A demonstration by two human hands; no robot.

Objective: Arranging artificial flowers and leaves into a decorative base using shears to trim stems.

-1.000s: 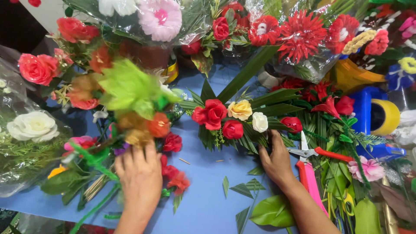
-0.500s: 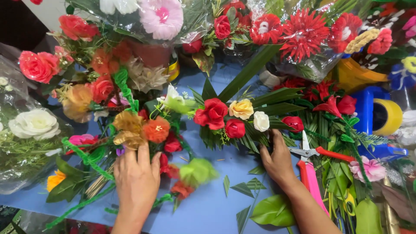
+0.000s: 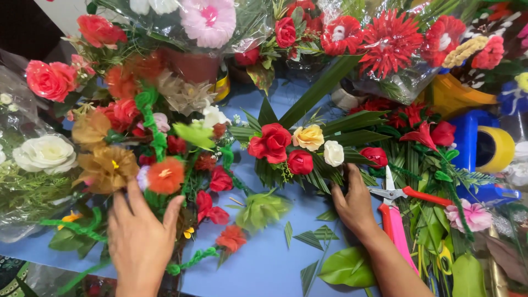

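Observation:
My left hand (image 3: 140, 236) lies on a bunch of artificial flowers (image 3: 148, 159) at the left, fingers spread over its stems, touching an orange bloom (image 3: 165, 174) and a brown one (image 3: 107, 168). My right hand (image 3: 355, 206) rests on the lower edge of a flat arrangement (image 3: 308, 148) of red, cream and white roses on long green leaves in the middle of the blue table (image 3: 264, 264). Its fingers press the leaf ends. A loose green flower (image 3: 263, 209) and a small red one (image 3: 231, 237) lie between my hands.
Pink-handled scissors (image 3: 393, 212) lie just right of my right hand. Wrapped flower bunches (image 3: 385, 38) crowd the back edge. White roses in plastic (image 3: 44, 154) sit at far left. A yellow tape roll (image 3: 495, 148) and blue container stand at right. Cut leaf pieces (image 3: 311, 239) litter the table.
My left hand has pushed the flower bunch up and left. The green flower dropped onto the table. My right hand has stayed on the rose arrangement.

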